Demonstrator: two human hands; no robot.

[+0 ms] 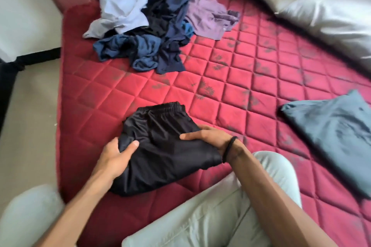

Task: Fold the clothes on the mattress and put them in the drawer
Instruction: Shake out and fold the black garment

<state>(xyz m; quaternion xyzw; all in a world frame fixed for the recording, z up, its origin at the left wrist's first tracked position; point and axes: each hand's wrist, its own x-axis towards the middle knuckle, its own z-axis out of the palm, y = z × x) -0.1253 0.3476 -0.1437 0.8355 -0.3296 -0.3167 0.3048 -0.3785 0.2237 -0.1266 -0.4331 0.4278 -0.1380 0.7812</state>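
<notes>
Here, the left hand [115, 153] grips a folded pair of slick black shorts [160, 146], thumb on top, while the right hand [206, 136] seemingly presses flat, on a quilted red mattress [230, 86]; beyond, crumpled clothes [158, 26] lie heaped.

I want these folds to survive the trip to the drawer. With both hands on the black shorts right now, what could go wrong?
The black shorts look slippery and bulky; the left hand grips one edge while the right hand rests on top, so lifting unevenly may undo the fold. The unfolded pile lies far off, so leaning toward it might crush the shorts.
</notes>
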